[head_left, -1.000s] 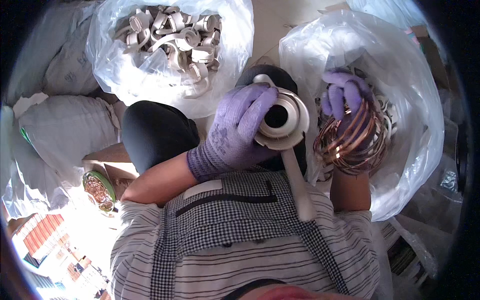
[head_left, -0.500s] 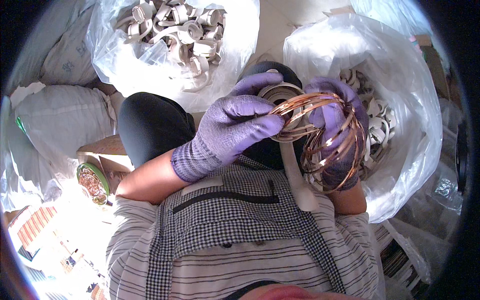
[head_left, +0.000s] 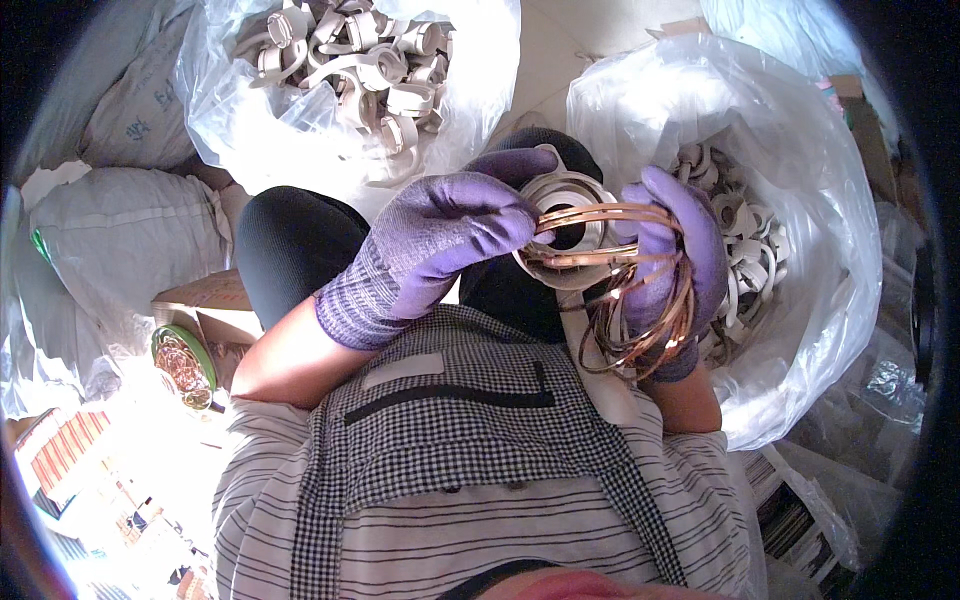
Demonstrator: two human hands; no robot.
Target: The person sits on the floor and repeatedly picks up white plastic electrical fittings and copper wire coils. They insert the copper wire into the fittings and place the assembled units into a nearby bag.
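Note:
Both hands wear purple knit gloves and meet above my lap. My left hand (head_left: 440, 245) pinches the end of a copper-coloured strip at the rim of a white tape spool (head_left: 560, 215). My right hand (head_left: 670, 260) holds that spool from the right, with a loose bundle of copper-coloured coils (head_left: 640, 320) looped around its fingers and hanging below. The spool's dark core faces me.
A clear plastic bag (head_left: 300, 130) of white spools lies at the top left; a second bag (head_left: 800, 200) with spools stands open at the right. Grey sacks (head_left: 110, 240) lie at the left. A green-rimmed tin (head_left: 183, 365) of copper scraps sits on cardboard by my left knee.
The spool has turned with its core toward me. My right hand came in from beside it to hold it, and copper strip now runs across its face, pulled by my left fingers.

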